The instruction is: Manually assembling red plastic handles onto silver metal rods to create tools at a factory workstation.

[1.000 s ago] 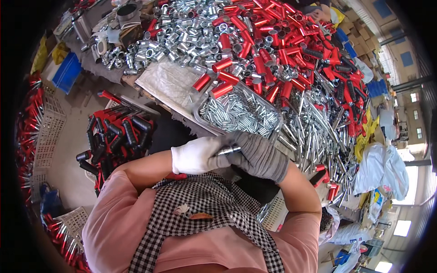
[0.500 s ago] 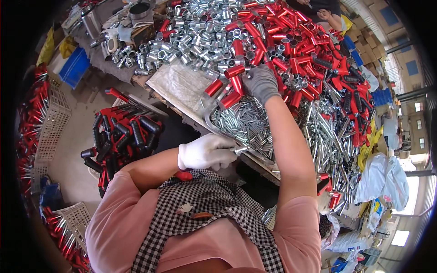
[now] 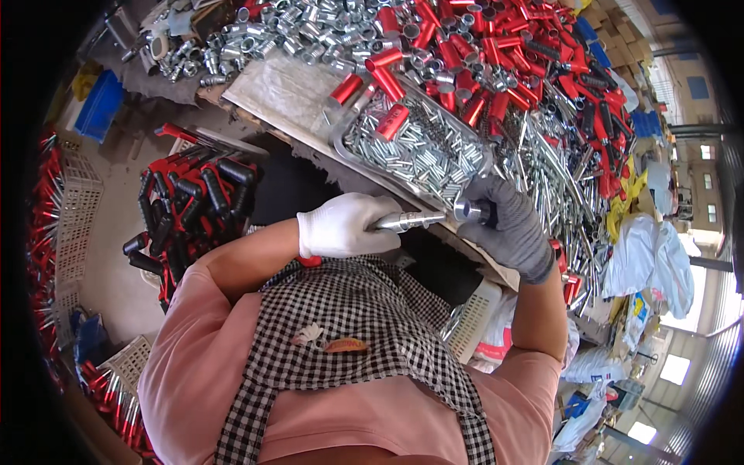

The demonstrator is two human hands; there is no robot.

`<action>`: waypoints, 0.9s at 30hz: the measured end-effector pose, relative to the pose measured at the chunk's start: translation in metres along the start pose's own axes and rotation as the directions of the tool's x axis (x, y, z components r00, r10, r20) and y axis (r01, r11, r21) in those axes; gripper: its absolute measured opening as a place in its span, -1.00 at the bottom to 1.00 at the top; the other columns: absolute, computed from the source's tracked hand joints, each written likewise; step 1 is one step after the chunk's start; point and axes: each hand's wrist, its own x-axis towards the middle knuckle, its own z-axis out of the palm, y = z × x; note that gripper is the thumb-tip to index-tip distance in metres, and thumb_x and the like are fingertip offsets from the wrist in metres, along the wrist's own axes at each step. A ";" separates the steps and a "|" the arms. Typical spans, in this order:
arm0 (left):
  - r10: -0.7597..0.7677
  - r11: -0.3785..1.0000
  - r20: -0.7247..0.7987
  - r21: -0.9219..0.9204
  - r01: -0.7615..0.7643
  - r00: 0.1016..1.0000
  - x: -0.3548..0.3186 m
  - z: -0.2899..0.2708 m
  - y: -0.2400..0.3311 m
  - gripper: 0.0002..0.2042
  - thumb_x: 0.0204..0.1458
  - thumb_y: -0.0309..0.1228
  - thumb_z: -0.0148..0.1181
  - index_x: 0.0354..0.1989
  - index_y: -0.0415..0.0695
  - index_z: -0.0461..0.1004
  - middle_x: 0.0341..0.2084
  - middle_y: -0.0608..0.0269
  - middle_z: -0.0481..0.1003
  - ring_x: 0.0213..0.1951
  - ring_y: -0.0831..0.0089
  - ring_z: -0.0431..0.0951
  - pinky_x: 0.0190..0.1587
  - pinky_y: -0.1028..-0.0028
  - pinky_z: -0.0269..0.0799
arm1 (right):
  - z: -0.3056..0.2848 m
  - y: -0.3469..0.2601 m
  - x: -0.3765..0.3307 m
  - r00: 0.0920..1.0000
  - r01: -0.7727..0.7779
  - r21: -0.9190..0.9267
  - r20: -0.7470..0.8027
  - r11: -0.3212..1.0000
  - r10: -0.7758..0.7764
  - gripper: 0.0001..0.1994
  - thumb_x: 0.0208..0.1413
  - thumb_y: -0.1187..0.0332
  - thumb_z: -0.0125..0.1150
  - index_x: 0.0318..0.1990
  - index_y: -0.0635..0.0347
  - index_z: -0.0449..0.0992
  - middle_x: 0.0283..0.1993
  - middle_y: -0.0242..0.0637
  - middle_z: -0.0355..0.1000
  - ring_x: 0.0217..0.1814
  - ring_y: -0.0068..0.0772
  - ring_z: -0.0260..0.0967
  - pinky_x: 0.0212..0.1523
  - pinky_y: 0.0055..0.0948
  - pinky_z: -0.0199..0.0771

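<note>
In a white glove, my left hand is closed around a shiny stepped metal rod whose thin end points right. Facing that end is a short silvery metal sleeve, gripped between the thumb and fingers of my right hand, which wears a grey glove. A small gap separates rod and sleeve; both are held just in front of the bench edge. Beyond them is a clear shallow tray of small metal pins, with a red tube lying on top.
Red tubes and silvery collars are heaped across the bench. Long metal rods lie at the right. Black-handled red tools are piled to my left, near a white crate and a blue bin.
My right hand has come back from the red tube pile toward my left hand and now holds a metal sleeve. The rod in my left hand shows more fully, and the whole view has shifted.
</note>
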 end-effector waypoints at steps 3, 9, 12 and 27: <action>0.005 0.999 -0.001 0.035 -0.005 1.000 -0.001 0.007 0.006 -0.75 -0.01 -0.35 0.24 -0.20 -0.22 0.53 -0.41 0.02 0.56 -0.36 0.12 0.60 -0.27 0.30 0.48 | 0.030 0.007 -0.015 0.981 0.018 0.402 -0.186 0.915 0.062 -0.59 0.21 0.18 0.25 0.08 0.25 0.39 -0.07 -0.29 0.44 -0.06 -0.48 0.37 -0.02 -0.42 0.41; 0.047 0.998 -0.042 0.035 -0.045 0.998 -0.002 0.023 0.004 -0.72 -0.03 -0.33 0.29 -0.18 -0.21 0.53 -0.35 0.00 0.57 -0.28 0.07 0.60 -0.20 0.27 0.49 | 0.101 -0.001 0.002 0.883 0.229 0.100 -0.440 0.968 -0.163 -0.69 0.24 0.30 0.15 0.06 0.25 0.40 -0.22 -0.22 0.49 -0.21 -0.33 0.47 -0.14 -0.39 0.47; 0.066 0.992 -0.053 0.113 -0.060 0.996 -0.001 0.023 0.007 -0.72 -0.04 -0.33 0.28 -0.17 -0.19 0.53 -0.27 -0.02 0.57 -0.20 0.02 0.58 -0.10 0.21 0.48 | 0.098 -0.006 0.013 0.860 0.291 -0.097 -0.409 0.952 -0.304 -0.68 0.21 0.28 0.19 0.04 0.25 0.42 -0.20 -0.14 0.49 -0.21 -0.18 0.51 -0.13 -0.35 0.48; 0.008 0.994 -0.070 0.106 -0.001 0.997 -0.005 0.019 -0.008 -0.72 -0.01 -0.26 0.33 -0.24 -0.19 0.50 -0.40 0.01 0.56 -0.35 0.04 0.59 -0.26 0.25 0.49 | 0.039 -0.010 -0.004 0.987 0.123 0.002 -0.102 0.992 -0.122 -0.66 -0.06 0.24 0.44 -0.16 0.22 0.58 -0.29 -0.17 0.57 -0.29 -0.23 0.58 -0.20 -0.35 0.57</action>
